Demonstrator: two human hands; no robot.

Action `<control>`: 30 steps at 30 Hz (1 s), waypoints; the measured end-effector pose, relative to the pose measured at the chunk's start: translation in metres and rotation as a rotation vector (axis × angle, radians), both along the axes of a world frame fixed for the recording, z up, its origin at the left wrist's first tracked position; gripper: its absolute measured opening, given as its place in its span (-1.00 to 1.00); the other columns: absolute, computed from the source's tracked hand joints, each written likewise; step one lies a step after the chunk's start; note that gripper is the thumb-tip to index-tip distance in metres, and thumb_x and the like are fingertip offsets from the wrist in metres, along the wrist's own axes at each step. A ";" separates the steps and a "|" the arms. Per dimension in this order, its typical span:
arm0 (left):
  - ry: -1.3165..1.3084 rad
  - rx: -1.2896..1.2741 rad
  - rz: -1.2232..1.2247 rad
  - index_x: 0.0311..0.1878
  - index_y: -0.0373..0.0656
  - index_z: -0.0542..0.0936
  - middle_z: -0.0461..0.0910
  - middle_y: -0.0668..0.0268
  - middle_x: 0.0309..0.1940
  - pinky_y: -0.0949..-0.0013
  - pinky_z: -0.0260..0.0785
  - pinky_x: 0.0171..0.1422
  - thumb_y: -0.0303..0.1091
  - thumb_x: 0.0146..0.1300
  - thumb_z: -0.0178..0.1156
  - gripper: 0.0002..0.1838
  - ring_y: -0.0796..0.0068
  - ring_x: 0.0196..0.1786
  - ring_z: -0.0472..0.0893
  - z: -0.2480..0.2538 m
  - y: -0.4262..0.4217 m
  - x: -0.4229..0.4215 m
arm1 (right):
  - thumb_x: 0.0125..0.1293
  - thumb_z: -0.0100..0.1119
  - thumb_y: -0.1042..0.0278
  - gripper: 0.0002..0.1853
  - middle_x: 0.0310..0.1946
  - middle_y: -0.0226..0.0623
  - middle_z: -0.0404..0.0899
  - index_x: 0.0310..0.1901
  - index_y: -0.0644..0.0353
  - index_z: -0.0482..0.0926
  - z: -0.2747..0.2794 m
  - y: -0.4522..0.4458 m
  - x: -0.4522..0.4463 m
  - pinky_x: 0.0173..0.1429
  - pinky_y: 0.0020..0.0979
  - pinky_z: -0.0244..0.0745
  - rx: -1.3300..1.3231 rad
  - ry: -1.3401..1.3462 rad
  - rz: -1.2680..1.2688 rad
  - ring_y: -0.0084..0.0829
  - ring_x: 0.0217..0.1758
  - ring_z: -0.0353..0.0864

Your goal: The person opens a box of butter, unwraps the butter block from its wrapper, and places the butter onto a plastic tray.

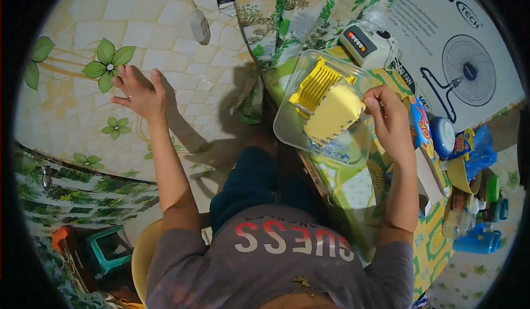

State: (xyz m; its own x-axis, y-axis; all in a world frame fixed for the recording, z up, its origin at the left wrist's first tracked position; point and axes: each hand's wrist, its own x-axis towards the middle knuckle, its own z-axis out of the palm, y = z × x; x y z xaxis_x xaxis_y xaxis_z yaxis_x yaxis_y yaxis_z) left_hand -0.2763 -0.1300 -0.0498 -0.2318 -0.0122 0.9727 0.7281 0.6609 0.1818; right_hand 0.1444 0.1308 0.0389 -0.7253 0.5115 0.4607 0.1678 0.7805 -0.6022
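Observation:
My right hand (385, 115) pinches the edge of a flat pale-yellow piece (334, 113) with a dark, jagged border; its exact kind is unclear. The piece is tilted over a clear plastic container (282, 118) on the table. Partly covered by it, a bright yellow ribbed plastic rack (316, 82) sits in the container. Some bluish bits (334, 151) show near the container's front end. Away to the left, my left hand (141, 92) has its fingers spread and holds nothing. It is in front of the flower-patterned surface (182, 71); whether it touches is unclear.
Behind the container stands a white device with lit red switches (361, 41). A large fan box (441, 49) leans at the back right. Along the table's right side are a blue packet (419, 121), a yellow pot (462, 175) and several bottles (477, 241).

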 end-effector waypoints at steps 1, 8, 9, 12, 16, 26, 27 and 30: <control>0.015 -0.009 0.037 0.37 -0.06 0.34 0.24 0.23 0.47 -0.45 -0.60 0.48 0.07 0.27 0.18 -0.32 0.01 0.59 -0.01 -0.004 0.000 -0.006 | 0.44 0.09 0.37 -0.86 -0.38 -0.16 0.50 -0.18 0.28 0.49 -0.001 0.000 0.001 -0.25 -0.37 0.40 -0.005 -0.012 -0.012 -0.32 -0.39 0.48; 0.054 -0.105 0.189 0.40 0.01 0.31 0.16 0.28 0.53 -0.31 -0.77 0.52 0.12 0.24 0.12 -0.29 0.10 0.63 -0.15 -0.013 0.003 -0.016 | 0.45 0.09 0.38 -0.86 -0.40 -0.23 0.49 -0.20 0.28 0.51 -0.014 0.003 0.000 -0.25 -0.43 0.40 -0.025 0.048 -0.003 -0.40 -0.40 0.48; 0.075 -0.114 0.200 0.40 0.02 0.31 0.14 0.29 0.54 -0.30 -0.77 0.52 0.12 0.24 0.11 -0.29 0.11 0.64 -0.16 -0.012 0.004 -0.017 | 0.45 0.09 0.38 -0.86 -0.40 -0.23 0.49 -0.20 0.29 0.51 -0.012 0.002 0.000 -0.25 -0.43 0.40 -0.007 0.037 -0.005 -0.40 -0.39 0.48; 0.104 -0.128 0.227 0.44 0.04 0.28 0.08 0.32 0.57 -0.32 -0.75 0.53 0.09 0.27 0.09 -0.30 0.12 0.64 -0.20 -0.012 0.005 -0.019 | 0.46 0.08 0.39 -0.85 -0.38 -0.23 0.49 -0.21 0.31 0.50 -0.011 0.000 -0.002 -0.22 -0.44 0.40 0.022 0.053 0.002 -0.43 -0.35 0.49; 0.082 -0.110 0.200 0.42 0.03 0.30 0.07 0.33 0.57 -0.34 -0.75 0.52 0.09 0.27 0.10 -0.31 0.11 0.64 -0.17 -0.012 0.006 -0.014 | 0.47 0.06 0.40 -0.86 -0.37 -0.27 0.47 -0.21 0.31 0.49 -0.012 0.001 -0.003 -0.17 -0.45 0.40 0.048 0.059 -0.013 -0.48 -0.30 0.49; 0.066 -0.094 0.099 0.37 0.05 0.38 0.15 0.38 0.53 -0.32 -0.77 0.51 0.08 0.26 0.12 -0.36 0.17 0.64 -0.13 -0.011 0.003 -0.012 | 0.51 0.03 0.32 -0.80 -0.38 -0.34 0.49 -0.18 0.32 0.48 -0.016 -0.008 -0.003 -0.22 -0.51 0.40 -0.001 0.078 -0.008 -0.57 -0.35 0.48; 0.076 -0.100 0.088 0.37 0.06 0.38 0.17 0.39 0.53 -0.32 -0.77 0.51 0.08 0.26 0.12 -0.36 0.18 0.64 -0.12 -0.012 0.001 -0.012 | 0.52 0.02 0.30 -0.77 -0.36 -0.35 0.49 -0.19 0.33 0.48 -0.018 -0.008 -0.004 -0.20 -0.51 0.41 -0.017 0.091 -0.002 -0.57 -0.33 0.48; 0.097 -0.098 0.024 0.39 0.07 0.37 0.19 0.40 0.52 -0.31 -0.77 0.51 0.09 0.26 0.13 -0.35 0.21 0.64 -0.10 -0.010 0.000 -0.013 | 0.53 0.01 0.29 -0.76 -0.34 -0.36 0.50 -0.18 0.33 0.47 -0.019 -0.013 -0.001 -0.16 -0.51 0.43 -0.042 0.120 0.011 -0.57 -0.31 0.48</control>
